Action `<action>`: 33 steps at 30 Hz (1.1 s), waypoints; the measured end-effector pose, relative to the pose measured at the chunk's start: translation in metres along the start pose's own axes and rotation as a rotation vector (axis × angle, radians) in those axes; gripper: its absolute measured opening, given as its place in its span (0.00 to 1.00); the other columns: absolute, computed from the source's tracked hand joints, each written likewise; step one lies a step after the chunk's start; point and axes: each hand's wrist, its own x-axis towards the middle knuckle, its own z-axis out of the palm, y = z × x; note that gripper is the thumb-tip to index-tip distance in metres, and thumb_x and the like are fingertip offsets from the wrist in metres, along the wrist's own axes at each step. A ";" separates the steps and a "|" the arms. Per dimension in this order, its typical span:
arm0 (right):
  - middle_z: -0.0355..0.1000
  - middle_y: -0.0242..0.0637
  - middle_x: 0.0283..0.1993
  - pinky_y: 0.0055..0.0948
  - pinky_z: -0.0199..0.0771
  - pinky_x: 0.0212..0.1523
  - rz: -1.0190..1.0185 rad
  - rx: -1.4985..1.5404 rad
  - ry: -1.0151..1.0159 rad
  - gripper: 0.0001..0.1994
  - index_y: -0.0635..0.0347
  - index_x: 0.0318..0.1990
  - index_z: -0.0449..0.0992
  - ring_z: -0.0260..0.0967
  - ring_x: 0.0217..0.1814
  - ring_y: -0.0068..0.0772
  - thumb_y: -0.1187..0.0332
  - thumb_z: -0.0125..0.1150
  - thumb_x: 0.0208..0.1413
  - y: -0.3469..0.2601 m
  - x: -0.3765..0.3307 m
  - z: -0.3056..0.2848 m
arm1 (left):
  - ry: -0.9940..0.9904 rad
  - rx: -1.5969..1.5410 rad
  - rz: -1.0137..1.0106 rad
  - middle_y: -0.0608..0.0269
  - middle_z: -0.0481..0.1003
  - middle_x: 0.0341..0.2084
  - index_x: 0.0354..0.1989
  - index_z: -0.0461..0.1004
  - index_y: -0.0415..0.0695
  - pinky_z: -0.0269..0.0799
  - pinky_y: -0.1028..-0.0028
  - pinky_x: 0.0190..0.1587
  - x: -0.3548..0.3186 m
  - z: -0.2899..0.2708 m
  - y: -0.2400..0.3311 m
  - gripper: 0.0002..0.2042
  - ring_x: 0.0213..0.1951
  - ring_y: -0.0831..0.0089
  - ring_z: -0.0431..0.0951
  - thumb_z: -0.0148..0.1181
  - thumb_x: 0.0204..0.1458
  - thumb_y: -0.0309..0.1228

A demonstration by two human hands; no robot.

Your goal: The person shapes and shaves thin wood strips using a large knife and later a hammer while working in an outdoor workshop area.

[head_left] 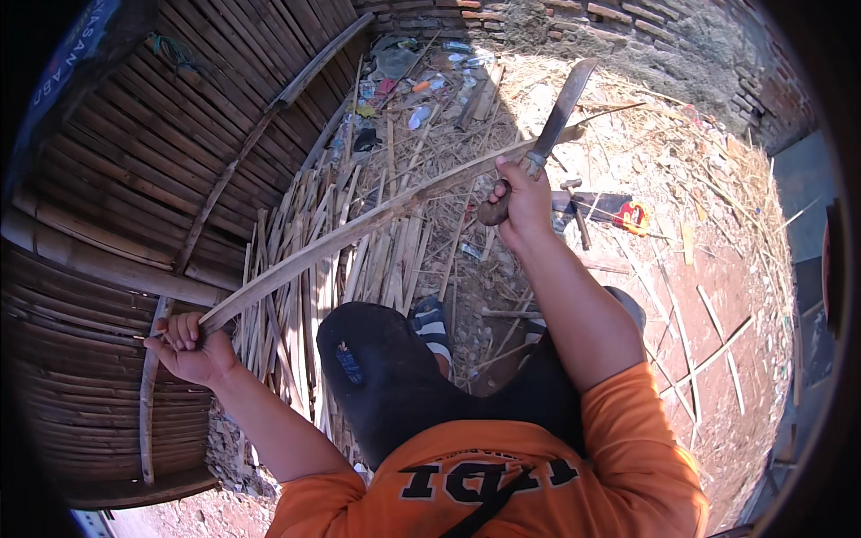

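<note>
My left hand [195, 351] grips the near end of a long split bamboo strip [345, 235], which slants up across the view to the far right. In my right hand [523, 204] is a machete [567, 100], its curved wooden handle inside my fist and its dark blade pointing up and away. The blade's lower part crosses the strip near its far end; whether they touch I cannot tell. Beyond my right wrist lie a hammer [578, 215] and a handsaw [603, 206] with a red and yellow handle on the ground.
Split bamboo strips [300, 269] lie piled left of my knees. A slatted bamboo wall [224, 99] rises at the left, a brick wall [664, 36] at the back. Litter [419, 117] and shavings cover the far ground. Several thin sticks [708, 359] lie at the right.
</note>
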 end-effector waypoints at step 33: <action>0.78 0.51 0.39 0.54 0.75 0.39 -0.446 -1.651 -0.588 0.15 0.58 0.42 0.71 0.77 0.41 0.59 0.61 0.66 0.55 -0.018 -0.026 -0.011 | -0.556 1.762 -0.679 0.47 0.77 0.22 0.46 0.78 0.31 0.72 0.61 0.35 -0.019 0.031 -0.113 0.28 0.27 0.60 0.79 0.56 0.63 0.52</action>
